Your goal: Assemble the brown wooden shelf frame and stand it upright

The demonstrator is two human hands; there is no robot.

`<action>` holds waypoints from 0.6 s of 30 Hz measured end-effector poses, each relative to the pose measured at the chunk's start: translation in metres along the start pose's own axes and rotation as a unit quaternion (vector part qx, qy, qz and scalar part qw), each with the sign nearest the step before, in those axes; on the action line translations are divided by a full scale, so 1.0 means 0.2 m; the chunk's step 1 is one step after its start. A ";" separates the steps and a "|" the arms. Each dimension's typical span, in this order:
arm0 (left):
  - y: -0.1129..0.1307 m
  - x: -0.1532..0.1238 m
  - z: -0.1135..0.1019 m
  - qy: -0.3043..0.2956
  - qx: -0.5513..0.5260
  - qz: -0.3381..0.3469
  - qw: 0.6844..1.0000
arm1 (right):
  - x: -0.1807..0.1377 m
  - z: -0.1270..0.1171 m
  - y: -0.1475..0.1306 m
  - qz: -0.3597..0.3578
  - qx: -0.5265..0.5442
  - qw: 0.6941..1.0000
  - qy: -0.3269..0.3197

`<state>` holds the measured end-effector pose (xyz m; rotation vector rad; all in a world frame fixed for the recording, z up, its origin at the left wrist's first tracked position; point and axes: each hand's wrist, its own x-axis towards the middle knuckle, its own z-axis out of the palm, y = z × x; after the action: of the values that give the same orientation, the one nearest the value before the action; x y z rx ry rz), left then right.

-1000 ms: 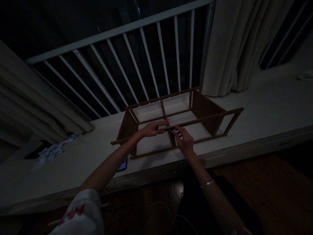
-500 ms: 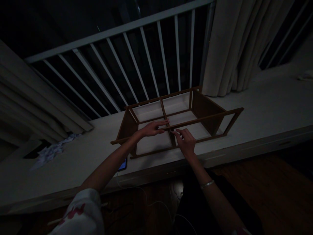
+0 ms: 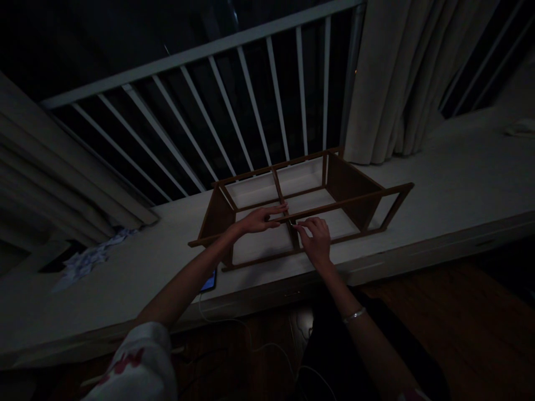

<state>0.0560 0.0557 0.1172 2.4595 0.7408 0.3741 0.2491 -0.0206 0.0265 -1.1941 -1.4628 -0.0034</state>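
Note:
A brown wooden shelf frame (image 3: pixel 355 200) lies on its side on the white ledge, with solid panels at its ends and a crosspiece in the middle. My left hand (image 3: pixel 259 219) grips the upper front rail at the middle joint, index finger stretched over the top and thumb below. Just right of that joint, my right hand (image 3: pixel 316 239) is closed in a pinch. A small, thin, shiny piece (image 3: pixel 292 224) shows at its fingertips against the crosspiece; it looks like a hex key, but the dim light hides its full shape.
Behind the frame stands a white railing (image 3: pixel 234 43) before a dark window, with curtains (image 3: pixel 382 83) on both sides. A phone (image 3: pixel 209 281) with a white cable (image 3: pixel 234 319) lies at the ledge's front edge. Crumpled patterned cloth or paper (image 3: pixel 87 260) lies to the left.
My right hand's fingers have shifted slightly at the joint, and the thin piece sits at a different angle. The left hand and the frame stay in place.

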 end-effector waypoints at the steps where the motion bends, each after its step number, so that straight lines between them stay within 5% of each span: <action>1: 0.00 0.00 0.00 0.000 0.001 0.000 1.000 | 0.00 0.00 0.00 0.003 0.004 1.000 -0.003; 18: 0.01 0.00 0.00 -0.006 0.001 -0.005 1.000 | -0.04 0.08 -0.01 0.177 0.199 0.963 -0.046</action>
<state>0.0572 0.0546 0.1182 2.4570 0.7501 0.3551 0.2350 -0.0167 0.0167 -1.1136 -1.2341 0.5729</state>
